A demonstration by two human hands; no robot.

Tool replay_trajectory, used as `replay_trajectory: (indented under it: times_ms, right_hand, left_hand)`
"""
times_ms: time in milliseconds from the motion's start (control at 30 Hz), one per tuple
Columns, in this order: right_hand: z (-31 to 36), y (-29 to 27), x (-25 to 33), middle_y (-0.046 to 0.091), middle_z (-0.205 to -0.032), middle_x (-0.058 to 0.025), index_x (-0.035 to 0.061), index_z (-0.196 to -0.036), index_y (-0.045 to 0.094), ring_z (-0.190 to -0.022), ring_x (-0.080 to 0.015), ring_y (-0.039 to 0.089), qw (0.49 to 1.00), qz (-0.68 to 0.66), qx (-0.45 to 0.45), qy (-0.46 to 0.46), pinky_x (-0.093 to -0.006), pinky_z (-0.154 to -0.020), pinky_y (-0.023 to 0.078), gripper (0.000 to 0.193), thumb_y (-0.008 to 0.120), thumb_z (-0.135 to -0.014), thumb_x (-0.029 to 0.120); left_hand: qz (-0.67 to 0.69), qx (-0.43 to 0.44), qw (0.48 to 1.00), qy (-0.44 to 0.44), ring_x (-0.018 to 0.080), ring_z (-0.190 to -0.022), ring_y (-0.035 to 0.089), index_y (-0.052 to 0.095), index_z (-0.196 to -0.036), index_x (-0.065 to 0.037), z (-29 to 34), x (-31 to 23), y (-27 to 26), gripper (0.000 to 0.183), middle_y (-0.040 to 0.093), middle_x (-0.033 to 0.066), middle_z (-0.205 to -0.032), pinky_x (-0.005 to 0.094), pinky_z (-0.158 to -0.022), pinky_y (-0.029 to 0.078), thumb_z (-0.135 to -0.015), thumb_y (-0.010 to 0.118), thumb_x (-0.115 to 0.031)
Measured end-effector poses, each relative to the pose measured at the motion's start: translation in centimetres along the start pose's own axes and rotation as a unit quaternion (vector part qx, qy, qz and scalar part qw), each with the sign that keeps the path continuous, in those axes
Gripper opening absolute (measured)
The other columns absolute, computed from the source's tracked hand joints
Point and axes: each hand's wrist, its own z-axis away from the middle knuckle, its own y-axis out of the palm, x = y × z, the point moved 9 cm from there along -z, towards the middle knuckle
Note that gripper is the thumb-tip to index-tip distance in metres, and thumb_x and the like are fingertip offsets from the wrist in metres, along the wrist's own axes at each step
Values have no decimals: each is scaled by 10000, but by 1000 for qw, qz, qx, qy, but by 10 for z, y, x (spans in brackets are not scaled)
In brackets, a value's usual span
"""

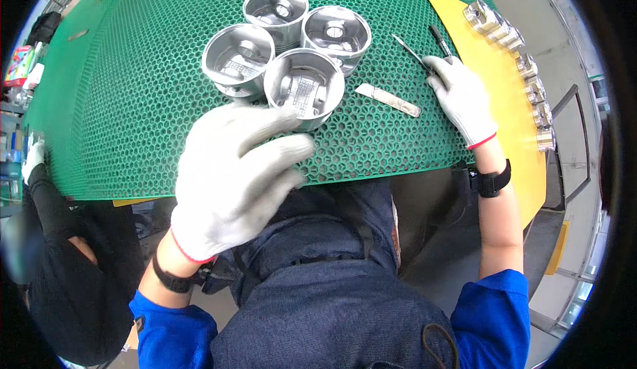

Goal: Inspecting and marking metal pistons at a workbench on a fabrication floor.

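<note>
A: What's the L grip (229, 170) doing, pls?
B: It's loose w/ nothing in it. White glove, fingers apart & a bit bent, kinda blurry. It's up by the front piston (304, 85) & hides some of its low edge. Can't tell if they touch.
A: OK, & the R grip (464, 93)?
B: White glove too, red edge at the wrist. Its fingers are over the dark end of a thin tool (413, 52). Can't tell if they're clenched on it. The tip sticks out, up & to the L.
A: Where are the other pistons?
B: All 4 sit in a bunch on the green bench (146, 117), hollow side up. Left piston (237, 50), right piston (335, 32) & back piston (275, 5) go w/ the front one.
A: What else is near?
B: A flat strip (388, 100) lies btwn the pistons & the R grip. A black pen (438, 36) is just past the tool. Far R, small metal parts (535, 90) stand in a row on a yellow sheet (521, 163).
A: Anyone else?
B: Yep, a black sleeve (52, 196) on the far L, other person's.
</note>
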Motion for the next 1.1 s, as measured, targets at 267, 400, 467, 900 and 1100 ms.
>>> replay_trajectory:
  times_ms: [267, 400, 467, 900, 1100]
  right_hand:
    - [14, -2, 5, 589, -873, -127, 176, -1131, 622, -817, -329, 608, 997, -8, -59, 40, -416, -702, 510, 299, 547, -849, 111]
    - [49, -4, -1, 570, -862, -31, 87, -1268, 581, -636, -104, 529, 875, -423, -24, 234, -241, -573, 447, 395, 469, -890, 66]
    - [64, -7, 50, 548, -804, 12, 70, -1307, 562, -603, -35, 482, 779, -578, 13, 242, -184, -533, 403, 394, 486, -925, 126]
    - [79, 26, 178, 638, -843, -18, 48, -1232, 630, -652, -59, 523, 666, -655, 291, 207, -217, -618, 462, 332, 536, -914, 55]
    - [79, 31, 183, 561, -739, 16, 57, -1238, 623, -628, -36, 481, 621, -654, 338, 268, -197, -578, 419, 326, 523, -929, 82]
  left_hand:
    - [-52, 11, 993, -104, 314, -925, 625, 609, -1158, -29, 9, 15, 20, 437, 667, 119, -989, 397, -892, 468, -781, 736, -212]
    - [87, -89, 963, -237, 304, -802, 618, 677, -962, -50, 69, 52, 24, 261, 668, 112, -885, 384, -737, 480, -765, 754, -202]
    - [160, -56, 955, -245, 310, -812, 621, 684, -943, -39, 86, 54, 32, 227, 678, 115, -904, 380, -750, 480, -781, 744, -186]
    - [114, -25, 962, -246, 438, -1128, 571, 594, -1161, -38, 132, 52, 46, 566, 622, 165, -1138, 488, -952, 473, -640, 729, -215]
    - [69, -47, 984, -160, 437, -1100, 586, 628, -1121, -41, 117, 41, 37, 487, 637, 163, -1107, 505, -947, 472, -665, 693, -198]
